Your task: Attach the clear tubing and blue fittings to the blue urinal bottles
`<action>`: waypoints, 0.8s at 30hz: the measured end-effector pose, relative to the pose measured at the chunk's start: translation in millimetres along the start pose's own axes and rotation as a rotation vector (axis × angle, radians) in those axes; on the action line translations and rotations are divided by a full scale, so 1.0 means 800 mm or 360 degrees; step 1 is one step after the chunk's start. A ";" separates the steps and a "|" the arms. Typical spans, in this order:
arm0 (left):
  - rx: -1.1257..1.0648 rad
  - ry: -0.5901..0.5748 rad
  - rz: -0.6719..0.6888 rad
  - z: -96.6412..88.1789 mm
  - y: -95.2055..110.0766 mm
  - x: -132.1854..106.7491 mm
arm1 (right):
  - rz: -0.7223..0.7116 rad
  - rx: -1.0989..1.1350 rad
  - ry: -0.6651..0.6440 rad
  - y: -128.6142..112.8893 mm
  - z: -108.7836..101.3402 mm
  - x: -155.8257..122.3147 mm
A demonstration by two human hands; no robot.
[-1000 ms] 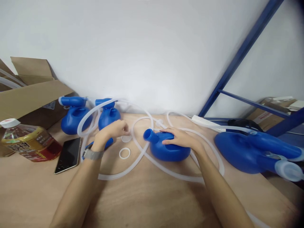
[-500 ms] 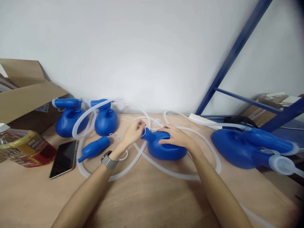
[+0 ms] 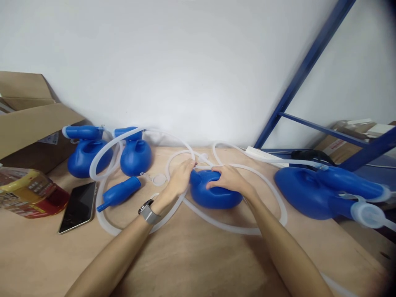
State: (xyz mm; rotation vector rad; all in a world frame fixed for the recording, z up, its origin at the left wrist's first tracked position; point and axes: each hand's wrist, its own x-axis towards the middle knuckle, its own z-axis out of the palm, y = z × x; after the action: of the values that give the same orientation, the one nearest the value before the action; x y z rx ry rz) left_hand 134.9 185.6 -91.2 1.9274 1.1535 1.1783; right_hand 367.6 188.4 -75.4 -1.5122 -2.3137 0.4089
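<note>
A blue plastic urinal bottle [image 3: 215,197] lies on the wooden table before me, its neck towards the left. My left hand [image 3: 182,175], with a watch on its wrist, is closed about that neck and covers it, so the mouth is hidden. Across the top of the same bottle, my right hand [image 3: 228,178] grips the handle with the thumb on the near side. Translucent hose [image 3: 222,226] loops around the bottle on the table. Left of my left hand are a loose white cap ring [image 3: 159,179] and a separate blue funnel-shaped piece [image 3: 119,193].
Two more blue bottles [image 3: 135,159] stand at the back left. Another large one [image 3: 301,194] lies at the right edge. A phone [image 3: 78,207], a jug of amber liquid [image 3: 32,193] and a cardboard box [image 3: 37,128] occupy the left. A blue metal frame [image 3: 305,74] rises at right.
My left hand has moved slightly right and wrapped over the bottle's neck, which showed before. The white ring left of it has come into fuller view. My right hand stays on the handle.
</note>
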 end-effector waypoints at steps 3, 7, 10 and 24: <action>0.0184 -0.0101 0.0261 -0.005 -0.001 0.000 | 0.0015 0.0022 -0.0021 -0.002 -0.002 0.001; 0.0287 -0.0247 0.0566 -0.015 -0.014 0.007 | -0.0013 0.0148 -0.0099 -0.002 -0.004 0.004; 0.0335 -0.0346 0.0684 -0.019 -0.022 0.011 | -0.0035 0.0205 -0.0113 0.000 -0.006 0.004; 0.1143 -0.0044 0.0133 -0.129 0.001 -0.035 | 0.0027 -0.0069 -0.0150 -0.004 -0.015 0.003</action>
State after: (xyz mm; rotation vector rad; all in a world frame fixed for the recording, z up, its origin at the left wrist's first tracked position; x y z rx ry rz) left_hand 35.5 164.7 -56.8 2.5158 1.6471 0.8255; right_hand 369.6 189.9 -62.8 -1.5659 -2.3977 0.4465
